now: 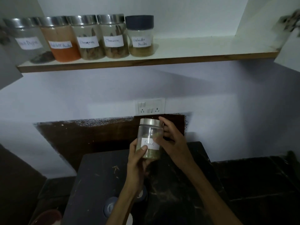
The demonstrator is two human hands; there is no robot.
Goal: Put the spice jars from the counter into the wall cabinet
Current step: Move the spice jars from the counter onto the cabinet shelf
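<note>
Both hands hold a clear fennel jar (pixel 150 135) with a steel lid and a white label, upright above the dark counter (pixel 100 184). My left hand (pixel 138 158) grips its lower left side, thumb on the label. My right hand (pixel 170 138) wraps its right side and back. On the cabinet shelf (pixel 194 51) above stand several labelled jars in a row at the left: a black pepper jar (pixel 29 41), a red powder jar (pixel 60 39), two cinnamon jars (pixel 88 38) (pixel 113 36) and a dark-lidded coriander powder jar (pixel 141 36).
The shelf's right part carries nothing. Open cabinet doors frame the shelf at the left (pixel 8 75) and right (pixel 289 47). A switch and socket plate (pixel 150 106) is on the wall behind the jar. A blue lid (pixel 110 207) lies low on the counter under my left forearm.
</note>
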